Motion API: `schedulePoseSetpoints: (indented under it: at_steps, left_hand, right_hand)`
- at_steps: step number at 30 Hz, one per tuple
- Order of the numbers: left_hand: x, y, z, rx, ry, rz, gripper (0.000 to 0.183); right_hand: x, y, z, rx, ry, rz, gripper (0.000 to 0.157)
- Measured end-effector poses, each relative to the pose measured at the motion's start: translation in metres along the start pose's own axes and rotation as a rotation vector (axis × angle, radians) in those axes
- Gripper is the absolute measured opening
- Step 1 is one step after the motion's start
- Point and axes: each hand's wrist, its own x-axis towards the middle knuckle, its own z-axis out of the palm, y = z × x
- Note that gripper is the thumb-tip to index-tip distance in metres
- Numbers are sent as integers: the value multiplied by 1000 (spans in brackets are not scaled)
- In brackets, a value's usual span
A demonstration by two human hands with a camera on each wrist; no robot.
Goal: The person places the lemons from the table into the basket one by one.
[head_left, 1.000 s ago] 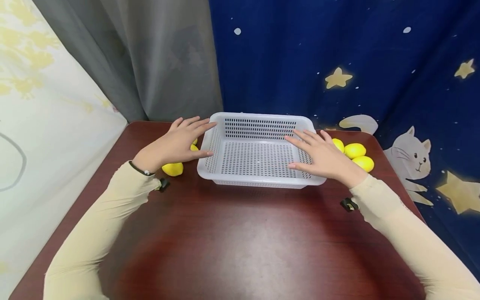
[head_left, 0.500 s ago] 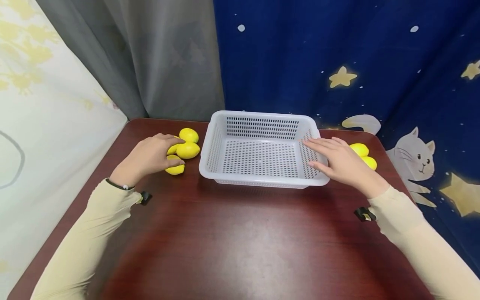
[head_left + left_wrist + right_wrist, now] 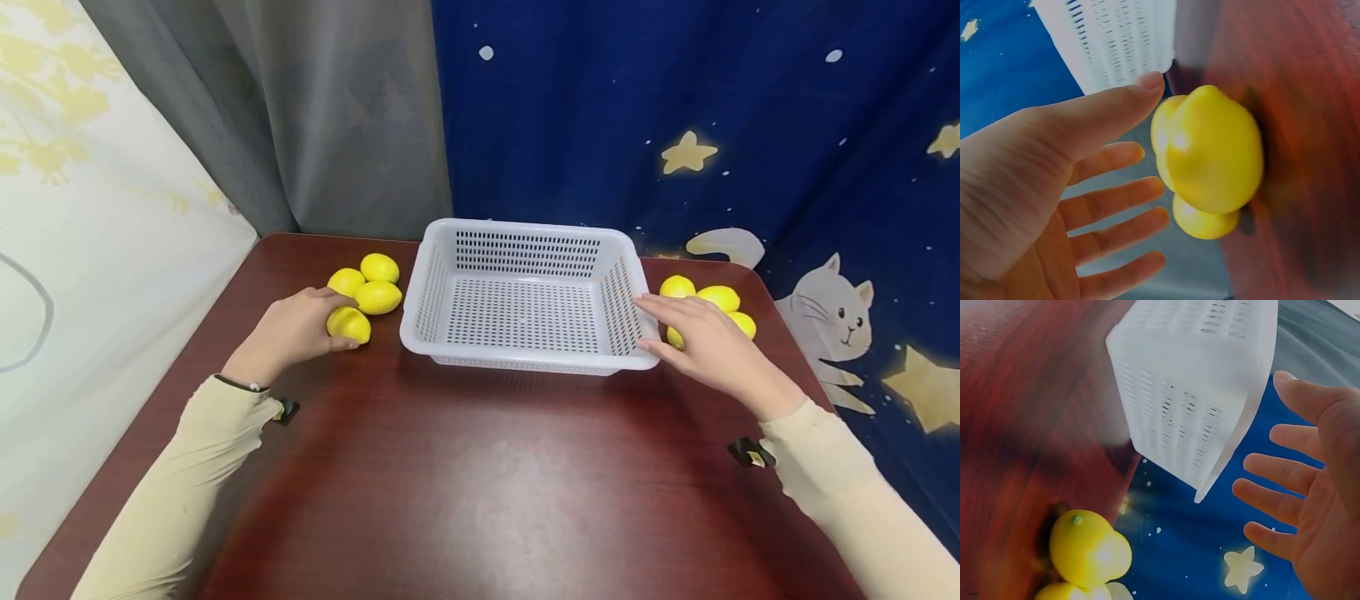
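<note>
Left of perforated basket [image 3: 525,358]: front lemon [image 3: 351,327], just beyond left hand's [image 3: 288,332] spread, empty fingers, long axis roughly basketward | right hand [image 3: 707,350]: spread, empty, by basket's right rim

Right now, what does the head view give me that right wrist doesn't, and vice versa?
Head only: the left grip, the four lemons by it, and the inside floor of the white basket.

Right wrist only: the palm side of the right grip, plus the outer face of the basket's right end wall.

Both: the basket, the right grip, lemons on the right, the dark red table and the blue curtain.
</note>
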Motion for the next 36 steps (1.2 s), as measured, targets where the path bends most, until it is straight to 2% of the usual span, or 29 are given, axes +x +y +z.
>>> schedulePoseSetpoints:
  at_steps: [10, 19, 28, 33, 36]
  left_hand:
    - [-1, -8, 17, -38, -18, 3, 63]
    - [-1, -10, 24, -46, -9, 7, 63]
    - [-2, -14, 28, -89, 19, 47, 58]
    - [-2, -14, 29, -65, 41, 41, 57]
    - [-2, -14, 30, -45, 52, 33, 57]
  right_hand:
    - [-10, 2, 8, 21, 9, 19, 65]
    - [-14, 2, 11, 37, 32, 29, 63]
    - [-21, 2, 16, 62, 107, -33, 53]
    - [-26, 2, 18, 79, 140, -50, 52]
    - [-29, 3, 22, 83, 183, -90, 52]
